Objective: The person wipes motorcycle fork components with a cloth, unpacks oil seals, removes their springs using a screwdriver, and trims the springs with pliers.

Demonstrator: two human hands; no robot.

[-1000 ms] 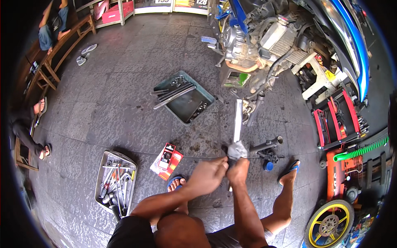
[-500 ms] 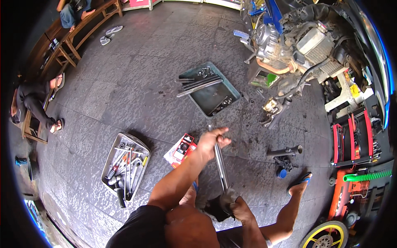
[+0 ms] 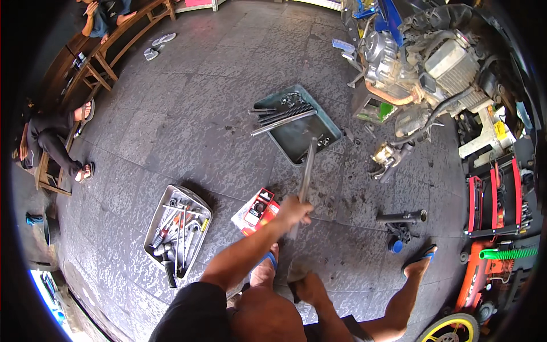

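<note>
A long shiny metal tube (image 3: 309, 162) is gripped near its lower end in my left hand (image 3: 294, 211), its far end reaching up over the edge of the green tray. My right hand (image 3: 312, 288) is closed on a grey rag (image 3: 297, 272), close to my knee and apart from the tube. Just left of my left hand, a red-and-white box (image 3: 257, 210) lies on the floor. The green tray (image 3: 282, 143) holds springs, rods, another metal tube (image 3: 285, 122) and small parts.
At left stands a metal tray (image 3: 154, 225) of wrenches and sockets. To the right lie a dark cylinder (image 3: 401, 216) and a blue cap (image 3: 395, 245). A partly stripped motorcycle engine (image 3: 387, 62) is at upper right, near a red-framed rack (image 3: 494, 196). Two people sit on benches (image 3: 54, 179) at left.
The tube has moved away from me, with its tilt changed. The rag, earlier round its lower end, is now off it. My left hand is lower on the tube.
</note>
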